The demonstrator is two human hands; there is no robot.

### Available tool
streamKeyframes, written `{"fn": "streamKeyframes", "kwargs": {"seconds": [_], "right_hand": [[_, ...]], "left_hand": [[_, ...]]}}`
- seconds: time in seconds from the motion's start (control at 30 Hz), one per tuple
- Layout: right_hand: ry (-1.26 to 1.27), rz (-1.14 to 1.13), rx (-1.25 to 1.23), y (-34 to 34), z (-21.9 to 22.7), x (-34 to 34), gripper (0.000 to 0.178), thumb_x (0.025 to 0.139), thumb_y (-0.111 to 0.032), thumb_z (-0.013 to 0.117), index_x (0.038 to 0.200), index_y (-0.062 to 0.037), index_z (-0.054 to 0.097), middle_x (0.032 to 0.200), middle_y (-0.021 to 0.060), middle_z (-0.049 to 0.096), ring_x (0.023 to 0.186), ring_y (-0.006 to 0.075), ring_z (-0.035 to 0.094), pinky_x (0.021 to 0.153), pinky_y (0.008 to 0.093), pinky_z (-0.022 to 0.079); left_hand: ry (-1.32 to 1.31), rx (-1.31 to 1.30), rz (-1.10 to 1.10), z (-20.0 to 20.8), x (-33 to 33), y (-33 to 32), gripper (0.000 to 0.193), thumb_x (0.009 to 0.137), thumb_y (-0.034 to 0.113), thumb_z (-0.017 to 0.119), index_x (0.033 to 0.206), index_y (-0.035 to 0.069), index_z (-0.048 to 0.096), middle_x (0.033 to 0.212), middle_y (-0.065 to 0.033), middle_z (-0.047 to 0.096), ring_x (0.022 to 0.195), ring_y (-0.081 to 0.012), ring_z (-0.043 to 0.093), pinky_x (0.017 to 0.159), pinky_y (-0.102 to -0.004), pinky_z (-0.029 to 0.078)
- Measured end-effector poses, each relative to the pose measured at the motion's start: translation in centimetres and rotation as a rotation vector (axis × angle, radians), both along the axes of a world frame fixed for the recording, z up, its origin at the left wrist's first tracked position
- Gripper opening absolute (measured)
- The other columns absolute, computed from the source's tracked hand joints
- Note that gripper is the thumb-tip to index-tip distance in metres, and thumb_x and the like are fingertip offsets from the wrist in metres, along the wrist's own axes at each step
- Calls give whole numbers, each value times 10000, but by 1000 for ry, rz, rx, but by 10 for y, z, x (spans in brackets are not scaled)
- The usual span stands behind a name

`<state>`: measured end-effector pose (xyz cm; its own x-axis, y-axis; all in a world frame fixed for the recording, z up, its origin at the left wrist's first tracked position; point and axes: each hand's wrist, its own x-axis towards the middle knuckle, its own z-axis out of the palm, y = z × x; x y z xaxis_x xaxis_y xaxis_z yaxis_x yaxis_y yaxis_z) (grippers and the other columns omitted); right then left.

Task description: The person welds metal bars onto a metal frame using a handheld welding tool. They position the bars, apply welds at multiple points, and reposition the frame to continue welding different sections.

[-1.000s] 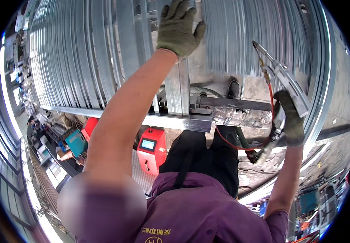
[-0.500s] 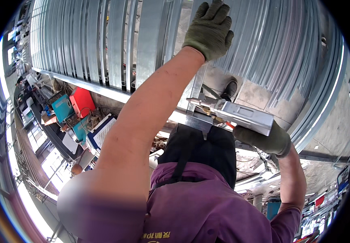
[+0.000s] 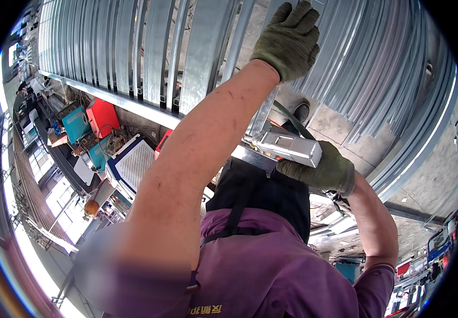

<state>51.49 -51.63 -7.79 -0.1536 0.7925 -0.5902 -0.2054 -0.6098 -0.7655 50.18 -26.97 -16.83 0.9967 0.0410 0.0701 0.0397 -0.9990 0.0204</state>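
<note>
My right hand (image 3: 327, 170), in a dark green glove, is closed around a welding gun (image 3: 292, 149) with a silver box-shaped body. The gun's front end lies close to the near end of a metal bar, beside my left forearm; its tip is hard to make out. My left hand (image 3: 288, 45), in a matching glove, reaches far forward with its fingers stretched out over a galvanized metal bar (image 3: 261, 117). I cannot tell how firmly it presses. To its left, several wide and narrow metal bars (image 3: 202, 58) lie side by side on a metal frame rail (image 3: 125, 107).
A dense bundle of thin metal strips (image 3: 367, 63) fills the far right. Red (image 3: 102, 117) and teal boxes (image 3: 76, 125) stand at the left, near a white-topped case (image 3: 133, 163). A dark shoe (image 3: 301, 111) shows on the floor between the bars.
My right hand has brought the welding gun left and slightly downward, toward the bar's near end. My left hand stays stretched out, a little further right in the picture.
</note>
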Motion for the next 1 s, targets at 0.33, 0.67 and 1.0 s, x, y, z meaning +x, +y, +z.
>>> {"fn": "streamKeyframes", "kwargs": {"seconds": [0.33,0.67,1.0], "right_hand": [[-12,130,-76,14,0,1,539,964,-320,900,1404,-74,709,1207,78,824,1102,163,768,950,352,622],[-117,150,-25,17,1,0,604,941,-419,885,1430,-117,699,1225,119,815,1133,255,774,982,386,612],[-209,184,26,24,7,0,578,903,-454,913,1368,-144,765,1207,116,828,1097,292,794,948,410,634]], "left_hand": [[5,17,7,-3,1,-2,425,1061,394,585,1300,73,726,1582,-105,547,1562,-313,376,1338,-540,274],[28,6,18,-2,1,-2,418,1066,395,575,1314,89,717,1604,-103,547,1587,-312,354,1344,-548,249],[61,25,33,-1,0,-2,440,1074,397,555,1349,91,710,1628,-96,532,1606,-303,336,1357,-542,223]]}}
